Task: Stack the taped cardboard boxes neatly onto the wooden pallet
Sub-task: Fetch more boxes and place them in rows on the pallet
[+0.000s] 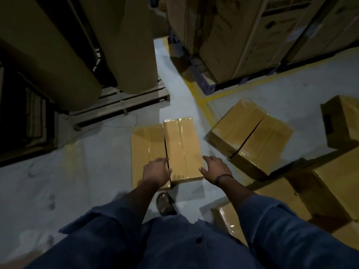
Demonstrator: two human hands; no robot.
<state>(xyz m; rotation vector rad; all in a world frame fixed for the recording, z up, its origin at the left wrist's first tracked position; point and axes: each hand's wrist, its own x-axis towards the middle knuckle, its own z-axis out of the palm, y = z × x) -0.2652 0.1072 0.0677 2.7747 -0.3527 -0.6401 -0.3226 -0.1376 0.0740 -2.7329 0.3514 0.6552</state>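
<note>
The taped box sits on the floor, tight against a second box on its left. The left hand curls its fingers over the box's near left edge. The right hand lies at the near right corner with its fingers spread and loose. The card looks stiff and the glossy tape slippery, so the box is best held low on opposite sides.

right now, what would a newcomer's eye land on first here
First, the two hands in the centre: the left hand and right hand flank the near end of a glossy taped box. To its right, a tilted box lies among other scattered ones. In the upper left, big brown rolls stand on a wooden pallet.
</note>
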